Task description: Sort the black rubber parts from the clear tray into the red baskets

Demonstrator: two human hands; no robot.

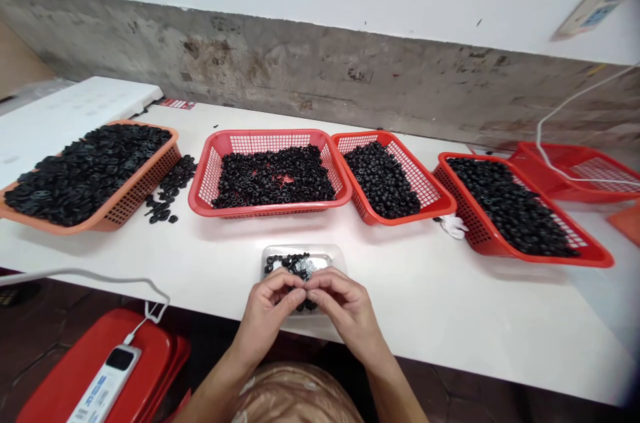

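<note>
Straight ahead of your grip (299,296) stood a red mesh basket (210,169) heaped with black rubber rings (273,176), with a second red basket (405,163) of rings touching its right side. Further right sat a third red basket (465,209) of rings, a white glove (453,226) just beside its corner, and behind it a fourth red basket (575,169) under a white cable (539,136). Left of your grip lay an orange basket (150,183) piled with rings, loose rings (163,199) beside it. Below and left, a white power strip (105,376) rested on a red plastic container (100,343).
</note>
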